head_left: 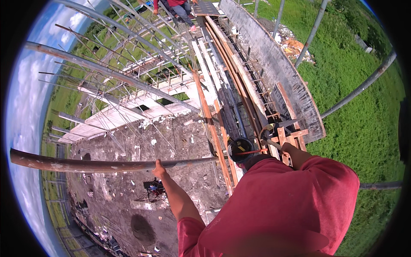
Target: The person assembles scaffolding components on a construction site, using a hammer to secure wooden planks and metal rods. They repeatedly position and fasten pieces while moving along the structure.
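From the head camera, the person stands high on a scaffold at the edge of an unfinished concrete building, in a red shirt that fills the lower right of the picture. The left hand reaches out and up to a long rusty scaffold pipe that runs level across the left half of the view; the fingers are curled around the pipe and clamped on it.

The right hand is stretched forward over the wooden formwork, a long curved trough of grey boards with steel reinforcement bars inside. Its fingers are closed around the handle of a hammer, whose head lies just above the short timber cleats nailed at the near end of the formwork. Just left of the hammer sits a dark round bucket on the planks.

Below, on the left, lies a rough concrete slab with loose rebar standing out of it. To the right is green grass far below. At the far end of the formwork another person crouches.
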Tool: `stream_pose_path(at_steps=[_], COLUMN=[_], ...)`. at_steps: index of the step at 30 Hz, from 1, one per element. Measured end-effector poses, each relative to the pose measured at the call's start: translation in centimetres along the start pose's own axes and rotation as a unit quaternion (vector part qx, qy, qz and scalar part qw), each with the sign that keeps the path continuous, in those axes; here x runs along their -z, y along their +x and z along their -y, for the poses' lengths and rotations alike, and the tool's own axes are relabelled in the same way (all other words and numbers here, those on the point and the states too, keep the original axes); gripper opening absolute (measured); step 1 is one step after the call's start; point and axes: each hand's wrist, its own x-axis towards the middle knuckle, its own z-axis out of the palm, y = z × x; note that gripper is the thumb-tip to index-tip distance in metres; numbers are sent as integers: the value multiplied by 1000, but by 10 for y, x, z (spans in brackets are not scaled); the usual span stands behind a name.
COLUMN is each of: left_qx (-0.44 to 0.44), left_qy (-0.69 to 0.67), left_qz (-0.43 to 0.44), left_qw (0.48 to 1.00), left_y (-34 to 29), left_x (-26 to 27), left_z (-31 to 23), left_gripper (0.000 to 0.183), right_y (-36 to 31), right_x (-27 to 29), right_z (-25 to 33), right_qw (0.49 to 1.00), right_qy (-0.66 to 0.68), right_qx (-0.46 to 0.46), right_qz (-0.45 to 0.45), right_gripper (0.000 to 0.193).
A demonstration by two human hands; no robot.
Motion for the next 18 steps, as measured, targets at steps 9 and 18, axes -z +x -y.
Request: stream_pose_path(at_steps=[9,18], left_qx=[34,7], left_qy=[0,-26], left_qz=[-17,15], left_qw=[999,1000], left_y=[-2,-6], left_x=[-1,1], left_z=[-4,-8], left_gripper=[57,61], right_y=[7,36], right_x=[-2,-7], right_z=[-5,-9], right_qw=[1000,997], right_qy=[4,-69], right_qx=[2,17], right_qz=[-1,28], right_gripper=[28,28])
